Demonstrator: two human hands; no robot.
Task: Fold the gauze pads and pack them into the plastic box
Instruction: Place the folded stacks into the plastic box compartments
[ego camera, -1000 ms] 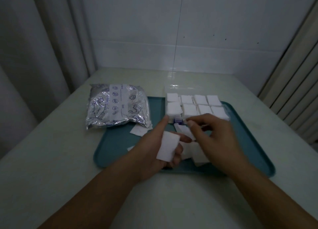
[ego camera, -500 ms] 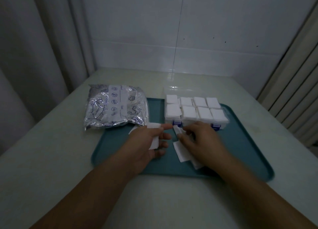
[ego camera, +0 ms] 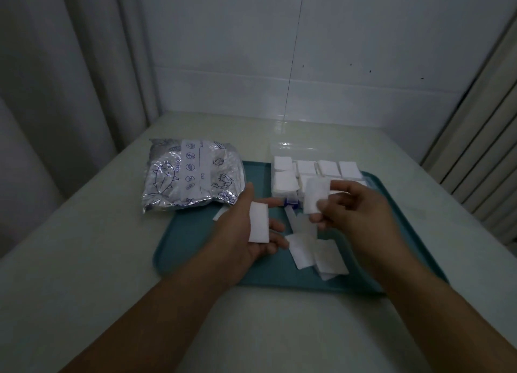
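A folded white gauze pad (ego camera: 259,222) lies on the fingers of my left hand (ego camera: 246,227), palm up over the teal tray (ego camera: 193,241); whether the thumb presses it I cannot tell. My right hand (ego camera: 355,210) is raised above the tray and pinches another gauze pad (ego camera: 316,195) by its lower edge. Behind it stands the clear plastic box (ego camera: 282,148), its compartments filled with folded pads (ego camera: 327,167). Several loose flat pads (ego camera: 313,249) lie on the tray between my hands.
A silver foil pouch (ego camera: 190,176) with printed drawings lies half on the tray's far-left corner. The box has a blue latch (ego camera: 291,202) at its front. A pale table (ego camera: 84,246) meets white walls behind; a curtain hangs at left.
My right hand has lifted off the loose pads on the tray with one pad pinched. My left hand turned more palm-up, keeping its folded pad.
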